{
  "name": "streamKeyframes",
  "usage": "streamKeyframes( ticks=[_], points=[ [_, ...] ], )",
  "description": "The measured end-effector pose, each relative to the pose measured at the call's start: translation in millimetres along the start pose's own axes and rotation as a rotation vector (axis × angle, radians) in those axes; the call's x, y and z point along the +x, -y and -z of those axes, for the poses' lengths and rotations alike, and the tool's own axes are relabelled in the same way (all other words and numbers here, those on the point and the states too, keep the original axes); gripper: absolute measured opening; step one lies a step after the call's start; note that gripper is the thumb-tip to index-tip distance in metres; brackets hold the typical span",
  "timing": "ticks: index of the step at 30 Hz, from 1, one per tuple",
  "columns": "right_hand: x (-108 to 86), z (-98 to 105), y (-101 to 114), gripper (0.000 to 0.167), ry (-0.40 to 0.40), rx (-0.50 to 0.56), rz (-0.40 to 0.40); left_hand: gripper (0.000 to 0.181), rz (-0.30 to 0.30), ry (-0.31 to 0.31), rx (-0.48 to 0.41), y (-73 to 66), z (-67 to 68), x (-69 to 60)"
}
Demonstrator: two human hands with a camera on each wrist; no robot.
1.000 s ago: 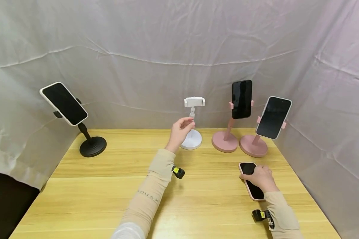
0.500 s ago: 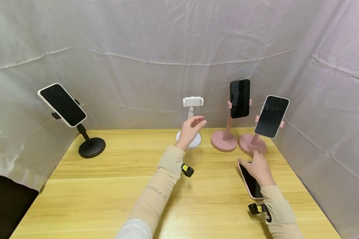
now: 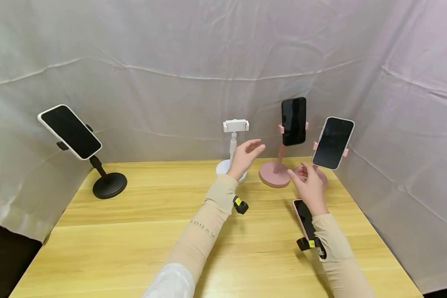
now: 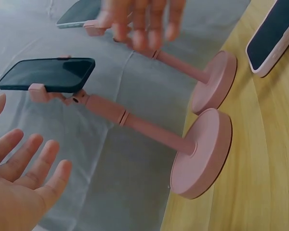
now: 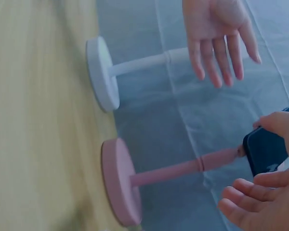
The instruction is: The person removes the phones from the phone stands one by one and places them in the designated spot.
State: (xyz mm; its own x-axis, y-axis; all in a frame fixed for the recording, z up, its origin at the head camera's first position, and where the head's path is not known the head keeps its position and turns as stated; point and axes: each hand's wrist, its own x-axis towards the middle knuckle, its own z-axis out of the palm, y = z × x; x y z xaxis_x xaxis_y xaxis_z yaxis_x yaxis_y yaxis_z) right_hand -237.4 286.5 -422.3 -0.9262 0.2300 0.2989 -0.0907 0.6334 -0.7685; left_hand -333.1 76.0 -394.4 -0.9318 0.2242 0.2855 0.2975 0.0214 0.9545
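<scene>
My left hand (image 3: 244, 158) hovers in front of the white phone stand (image 3: 233, 145), fingers loosely bent and holding nothing. It reaches toward the middle pink phone stand (image 4: 154, 132), which bears a black phone (image 3: 294, 121) upright in its clamp. My right hand (image 3: 310, 189) is raised before the rightmost pink stand (image 3: 322, 178), partly covering its base, its fingers apart from everything. That stand carries a phone in a white case (image 3: 333, 142), tilted. Below my right wrist, a phone in a pink case (image 3: 304, 216) lies face up on the table, partly hidden by the sleeve.
At the far left, a black phone stand (image 3: 109, 185) carries another white-cased phone (image 3: 70, 131), tilted. A pale grey cloth (image 3: 164, 107) hangs behind and along the sides of the wooden table (image 3: 108, 248).
My right hand has let go of the pink-cased phone and moved up toward the pink stands. The left hand has shifted right, from the white stand toward the middle pink one.
</scene>
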Motion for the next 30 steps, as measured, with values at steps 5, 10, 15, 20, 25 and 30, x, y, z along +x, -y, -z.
streamKeyframes(
  ticks=[5,10,15,20,25,30],
  points=[
    [13.3,-1.9,17.4,0.076,0.002,0.13,0.002,0.05,-0.003,0.003,0.006,-3.4,-6.0,6.1],
    [26.2,-1.0,32.8,0.078,-0.005,0.182,0.041,0.052,0.005,0.014,0.017,-7.4,-12.1,13.7],
    [35.3,-0.9,42.5,0.082,-0.023,0.163,0.07,0.052,0.013,0.022,0.031,-8.7,-18.0,21.6],
    [47.3,0.3,47.3,0.086,-0.057,0.168,0.091,0.051,0.009,0.036,0.033,-10.7,-25.2,29.2],
    [62.2,1.8,52.1,0.087,-0.104,0.178,0.078,0.051,-0.001,0.054,0.043,-15.1,-32.5,35.9],
    [76.3,1.7,55.4,0.089,-0.114,0.189,0.016,0.049,-0.01,0.067,0.058,-18.8,-38.1,39.9]
  ],
)
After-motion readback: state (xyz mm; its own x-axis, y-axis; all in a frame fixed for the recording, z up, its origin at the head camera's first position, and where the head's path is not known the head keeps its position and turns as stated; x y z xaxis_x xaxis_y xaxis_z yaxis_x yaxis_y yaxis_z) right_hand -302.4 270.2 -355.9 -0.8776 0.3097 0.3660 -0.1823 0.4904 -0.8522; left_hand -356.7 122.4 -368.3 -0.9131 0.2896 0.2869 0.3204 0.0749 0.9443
